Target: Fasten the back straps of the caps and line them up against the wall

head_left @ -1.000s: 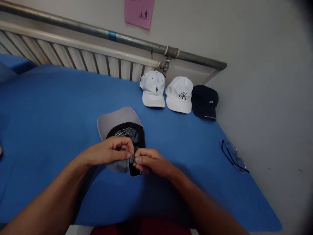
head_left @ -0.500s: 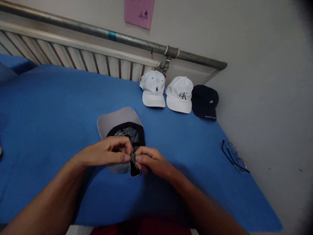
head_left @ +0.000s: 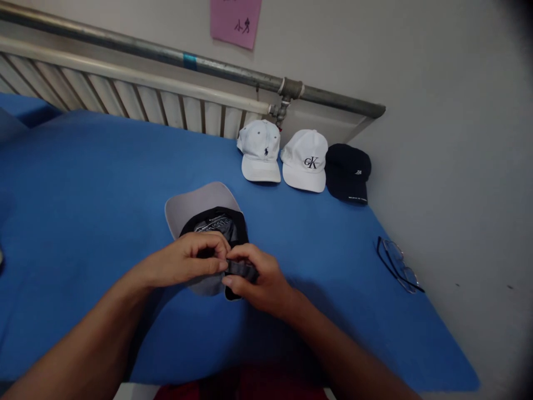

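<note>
A grey baseball cap (head_left: 204,201) lies upside down on the blue surface, its brim pointing away from me and its black lining showing. At its near edge, my left hand (head_left: 195,258) pinches one end of the dark back strap (head_left: 241,269) between thumb and fingers. My right hand (head_left: 260,280) is curled around the strap from the right, thumb below it and fingers above, close against the left fingertips. Part of the strap and its buckle are hidden by my fingers.
Two white caps (head_left: 260,150), (head_left: 306,161) and a dark navy cap (head_left: 347,172) stand in a row at the back. Eyeglasses (head_left: 400,265) lie by the right edge. A radiator (head_left: 158,105) and a metal pipe (head_left: 233,71) run along the wall behind the blue surface (head_left: 104,194).
My right hand has shifted slightly right, its fingers and thumb spreading apart around the strap. More of the strap shows between them. The left hand stays almost in place, and the cap has hardly moved.
</note>
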Demonstrator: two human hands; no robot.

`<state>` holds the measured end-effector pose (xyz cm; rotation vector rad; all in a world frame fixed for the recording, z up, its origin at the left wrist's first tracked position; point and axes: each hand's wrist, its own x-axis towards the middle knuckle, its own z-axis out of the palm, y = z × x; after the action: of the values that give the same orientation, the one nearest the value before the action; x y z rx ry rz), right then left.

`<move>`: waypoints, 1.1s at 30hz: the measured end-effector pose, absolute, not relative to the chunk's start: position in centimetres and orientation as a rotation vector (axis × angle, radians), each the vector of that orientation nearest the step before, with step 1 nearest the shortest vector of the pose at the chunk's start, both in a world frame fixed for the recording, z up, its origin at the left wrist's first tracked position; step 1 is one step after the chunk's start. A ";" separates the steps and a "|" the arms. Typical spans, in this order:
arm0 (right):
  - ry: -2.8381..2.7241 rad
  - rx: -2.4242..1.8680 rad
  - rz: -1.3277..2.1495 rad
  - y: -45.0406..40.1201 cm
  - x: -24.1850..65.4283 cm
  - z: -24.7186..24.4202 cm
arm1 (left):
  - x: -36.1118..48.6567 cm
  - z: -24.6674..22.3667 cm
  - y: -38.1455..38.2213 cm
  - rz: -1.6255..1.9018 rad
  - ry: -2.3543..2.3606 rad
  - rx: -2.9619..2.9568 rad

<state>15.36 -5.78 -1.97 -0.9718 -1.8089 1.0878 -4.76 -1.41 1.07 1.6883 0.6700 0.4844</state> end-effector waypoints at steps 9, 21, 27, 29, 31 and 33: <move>-1.936 -0.996 0.774 -6.1 15.1 -2.6 | -4.9 1.1 -1.5 0.497 0.653 1.645; -1.904 -1.089 0.804 -6.2 15.2 -2.4 | -7.1 1.4 -1.3 0.548 0.640 1.498; -1.869 -1.109 0.855 -6.2 15.5 -2.4 | -7.2 1.5 -1.2 0.550 0.621 1.516; -1.861 -1.120 0.857 -6.2 15.5 -2.4 | -7.2 1.5 -1.2 0.551 0.618 1.520; -1.853 -1.126 0.845 -6.2 15.5 -2.5 | -7.2 1.5 -1.2 0.543 0.633 1.526; -1.840 -1.120 0.835 -6.1 15.6 -2.5 | -7.2 1.6 -1.2 0.522 0.676 1.544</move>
<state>15.56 -6.09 -2.53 -1.1203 -1.8399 0.8352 -7.18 -1.17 1.56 1.5440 0.6758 0.5224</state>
